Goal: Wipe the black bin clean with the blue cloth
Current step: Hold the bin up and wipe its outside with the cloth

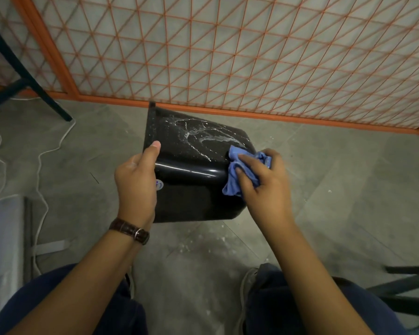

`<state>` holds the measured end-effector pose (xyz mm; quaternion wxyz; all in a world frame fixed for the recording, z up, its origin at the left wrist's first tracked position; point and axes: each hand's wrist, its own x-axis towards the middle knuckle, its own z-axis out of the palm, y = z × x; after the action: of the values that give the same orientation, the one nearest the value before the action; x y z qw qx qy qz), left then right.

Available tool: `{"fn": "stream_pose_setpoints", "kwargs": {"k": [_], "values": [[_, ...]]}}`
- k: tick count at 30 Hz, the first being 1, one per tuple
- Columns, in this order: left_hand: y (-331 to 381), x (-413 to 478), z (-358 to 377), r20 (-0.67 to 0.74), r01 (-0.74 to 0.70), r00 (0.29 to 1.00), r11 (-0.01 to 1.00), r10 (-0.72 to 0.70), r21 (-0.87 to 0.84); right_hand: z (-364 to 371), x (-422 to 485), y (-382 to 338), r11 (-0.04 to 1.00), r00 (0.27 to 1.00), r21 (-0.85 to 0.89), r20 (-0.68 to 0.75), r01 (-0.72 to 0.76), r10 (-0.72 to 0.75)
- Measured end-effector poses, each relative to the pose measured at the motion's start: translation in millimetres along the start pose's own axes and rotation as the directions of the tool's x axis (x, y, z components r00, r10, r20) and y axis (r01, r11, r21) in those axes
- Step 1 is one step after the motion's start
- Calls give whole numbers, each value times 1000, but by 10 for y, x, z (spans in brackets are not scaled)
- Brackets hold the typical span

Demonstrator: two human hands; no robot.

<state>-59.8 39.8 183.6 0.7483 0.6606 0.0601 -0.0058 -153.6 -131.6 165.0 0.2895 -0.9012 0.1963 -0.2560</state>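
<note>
The black bin [191, 170] is held on its side above the floor, its rim to the left and its base to the right. White streaks and specks cover its upper face. My left hand [137, 180] grips the bin at the rim end, thumb lying on the upper face. My right hand [261, 182] holds the bunched blue cloth [242, 170] and presses it against the bin's right end, near the base corner. Part of the cloth hangs below my fingers.
An orange wire-mesh fence [228, 56] runs along the back. A black frame leg [27, 78] stands at the far left, and a white cable [41, 165] trails over the grey floor. White specks dot the floor below the bin. My knees fill the bottom edge.
</note>
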Motion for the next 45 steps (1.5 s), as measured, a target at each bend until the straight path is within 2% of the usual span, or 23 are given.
{"fn": "stream_pose_setpoints", "kwargs": {"k": [3, 4, 7, 8, 10, 13, 16, 19, 21, 23, 25, 26, 28, 31, 32, 33, 36, 37, 38, 40, 42, 43, 45], "values": [[13, 4, -15, 12, -18, 1000, 1000, 18, -6, -35, -17, -52, 995, 987, 16, 126, 100, -101], [16, 0, -16, 16, -26, 1000, 1000, 26, -1, -78, 14, -33, 998, 990, 1, 127, 65, -64], [14, -30, -2, 78, -62, 995, 998, 60, 31, -227, 150, 104, 977, 976, -116, 107, -179, 191], [6, -48, 3, 101, -82, 992, 995, 77, 48, -242, 163, 131, 965, 969, -168, 110, -202, 222], [-11, -76, 15, 127, -123, 986, 989, 112, 84, -207, 110, 79, 978, 983, -191, 144, -90, 118], [-30, -58, 1, 110, -133, 987, 983, 119, 130, -99, 2, -44, 996, 961, -48, 269, 73, -57], [-30, -1, -27, 68, -96, 994, 991, 90, 90, -200, 97, -1, 999, 956, -39, 292, 8, 4], [-40, 2, -13, 91, -73, 993, 996, 69, 44, -284, 181, 90, 983, 974, -161, 194, -88, 119], [-52, -34, 10, 118, -61, 991, 997, 55, 55, -204, 134, 58, 977, 983, -213, 180, -8, 47], [-53, -55, 23, 115, -64, 992, 995, 55, 81, -88, 59, 2, 976, 968, -191, 244, 103, -54], [-44, -39, 7, 90, -57, 995, 994, 48, 95, -43, 36, -33, 990, 941, -69, 325, 123, -95], [-42, -20, -8, 76, -44, 996, 995, 37, 92, -54, 50, -31, 996, 937, 23, 338, 87, -90], [-47, 12, -29, 63, -15, 998, 999, 12, 47, -124, 111, -6, 993, 956, 117, 294, -18, -17], [-96, 4, -4, 118, 34, 993, 999, -32, -14, -182, 165, 56, 996, 975, -57, 208, -66, 76], [-111, -13, 15, 134, 38, 990, 999, -36, -14, -170, 154, 36, 993, 978, -111, 200, -31, 52], [-120, -30, 30, 139, 38, 990, 999, -37, -10, -147, 132, -2, 995, 979, -94, 203, 21, -2], [-108, -43, 56, 96, 52, 994, 998, -50, -17, -44, 36, -119, 978, 939, 88, 273, 191, -207], [-97, -38, 56, 71, 59, 996, 998, -57, -27, -33, 23, -129, 970, 930, 131, 283, 206, -236], [-94, -26, 49, 55, 66, 996, 997, -63, -41, -46, 32, -127, 970, 934, 168, 282, 177, -219], [-98, -15, 38, 81, 75, 994, 995, -70, -64, -111, 93, -91, 982, 962, 185, 257, 40, -87], [-122, -32, 43, 137, 83, 988, 995, -74, -57, -144, 150, -13, 994, 983, 91, 181, -53, 36], [-134, -47, 48, 154, 86, 985, 995, -78, -45, -132, 159, 0, 998, 988, 38, 142, -58, 52], [-161, -72, 61, 162, 90, 983, 995, -84, -30, -66, 130, -47, 999, 990, 3, 132, 40, -40]]}}
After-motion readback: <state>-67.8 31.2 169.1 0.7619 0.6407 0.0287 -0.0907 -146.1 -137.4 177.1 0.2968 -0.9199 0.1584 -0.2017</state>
